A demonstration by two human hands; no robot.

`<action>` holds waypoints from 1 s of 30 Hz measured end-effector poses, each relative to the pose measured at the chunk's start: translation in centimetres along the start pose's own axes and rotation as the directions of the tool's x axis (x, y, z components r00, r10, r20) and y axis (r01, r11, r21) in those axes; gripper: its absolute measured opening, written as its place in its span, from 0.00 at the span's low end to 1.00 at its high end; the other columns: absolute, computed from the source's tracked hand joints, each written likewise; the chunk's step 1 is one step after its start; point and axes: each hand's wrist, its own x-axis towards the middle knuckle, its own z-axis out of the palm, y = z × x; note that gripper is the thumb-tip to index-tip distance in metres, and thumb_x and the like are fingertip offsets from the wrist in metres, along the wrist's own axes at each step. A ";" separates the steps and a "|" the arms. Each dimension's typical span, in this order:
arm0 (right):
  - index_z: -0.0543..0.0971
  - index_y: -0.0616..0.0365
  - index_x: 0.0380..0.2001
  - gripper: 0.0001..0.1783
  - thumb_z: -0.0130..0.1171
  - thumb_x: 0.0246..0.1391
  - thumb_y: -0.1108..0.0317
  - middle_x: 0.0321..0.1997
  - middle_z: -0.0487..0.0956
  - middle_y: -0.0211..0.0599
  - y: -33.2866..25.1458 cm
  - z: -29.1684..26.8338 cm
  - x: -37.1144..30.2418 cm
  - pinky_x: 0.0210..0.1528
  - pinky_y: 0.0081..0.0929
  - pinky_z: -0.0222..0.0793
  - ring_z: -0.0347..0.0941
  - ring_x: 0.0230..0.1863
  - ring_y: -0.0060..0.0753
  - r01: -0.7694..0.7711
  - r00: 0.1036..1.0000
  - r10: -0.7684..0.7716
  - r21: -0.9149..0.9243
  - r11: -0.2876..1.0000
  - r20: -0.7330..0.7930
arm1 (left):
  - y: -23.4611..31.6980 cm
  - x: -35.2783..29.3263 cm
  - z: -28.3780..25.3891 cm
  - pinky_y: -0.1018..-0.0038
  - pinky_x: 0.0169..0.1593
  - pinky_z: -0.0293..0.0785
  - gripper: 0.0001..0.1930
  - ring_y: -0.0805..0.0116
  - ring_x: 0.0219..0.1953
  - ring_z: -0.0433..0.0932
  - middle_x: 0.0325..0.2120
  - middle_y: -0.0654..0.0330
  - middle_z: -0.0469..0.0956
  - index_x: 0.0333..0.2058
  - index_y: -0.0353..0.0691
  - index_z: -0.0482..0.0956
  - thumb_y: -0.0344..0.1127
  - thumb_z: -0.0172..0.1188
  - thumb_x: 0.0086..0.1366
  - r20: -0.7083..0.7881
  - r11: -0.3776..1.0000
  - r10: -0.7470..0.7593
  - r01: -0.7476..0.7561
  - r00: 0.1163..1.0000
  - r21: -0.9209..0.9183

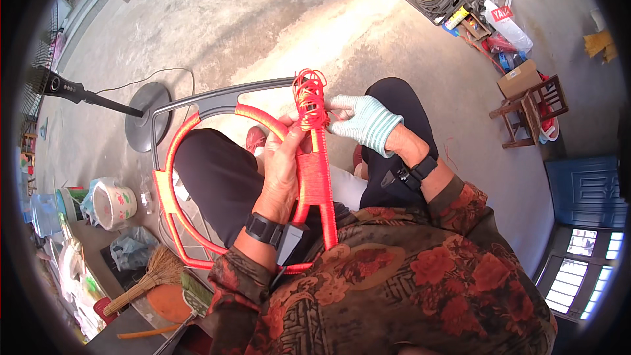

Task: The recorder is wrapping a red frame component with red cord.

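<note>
Cord, bright red, sits in a loopy bunch at the top corner of a dark frame in the head view. The frame leans across the person's lap, and much of it is wrapped tight in the same red. A wide red band runs down just below the bunch. The bare left hand has its fingers closed on the frame, right under the loops. The right hand wears a striped glove. Its fingers are bent at the right side of the bunch, but I cannot tell if they pinch the cord. A fan stands on the floor at the left. Below it are a white bucket and a straw broom. A small wooden stool is far to the right.
</note>
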 end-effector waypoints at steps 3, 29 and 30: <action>0.78 0.55 0.48 0.20 0.64 0.48 0.68 0.34 0.80 0.35 -0.7 0.0 -0.7 0.41 0.20 0.70 0.74 0.36 0.21 0.028 1.000 -0.028 0.145 0.989 -0.006 | 0.2 0.0 0.1 0.75 0.37 0.78 0.14 0.69 0.34 0.79 0.37 0.56 0.78 0.47 0.35 0.69 0.29 0.54 0.63 -0.024 0.996 -0.084 0.084 0.996 -0.005; 0.76 0.59 0.40 0.15 0.64 0.48 0.69 0.36 0.80 0.37 -2.9 -2.7 -3.2 0.41 0.25 0.73 0.78 0.34 0.29 0.133 0.985 -0.173 -0.597 0.791 -0.010 | 0.6 -0.5 0.6 0.77 0.32 0.78 0.09 0.68 0.29 0.80 0.30 0.55 0.79 0.38 0.34 0.74 0.28 0.60 0.60 0.000 0.969 -0.163 0.160 0.987 0.190; 0.76 0.59 0.39 0.14 0.63 0.49 0.69 0.34 0.80 0.37 -3.4 -2.6 -3.0 0.41 0.26 0.73 0.78 0.34 0.29 0.065 0.994 -0.090 -0.354 0.933 -0.055 | 0.6 -0.5 0.6 0.77 0.31 0.78 0.07 0.68 0.29 0.81 0.30 0.54 0.80 0.36 0.34 0.74 0.28 0.60 0.61 -0.002 0.969 -0.172 0.170 0.985 0.181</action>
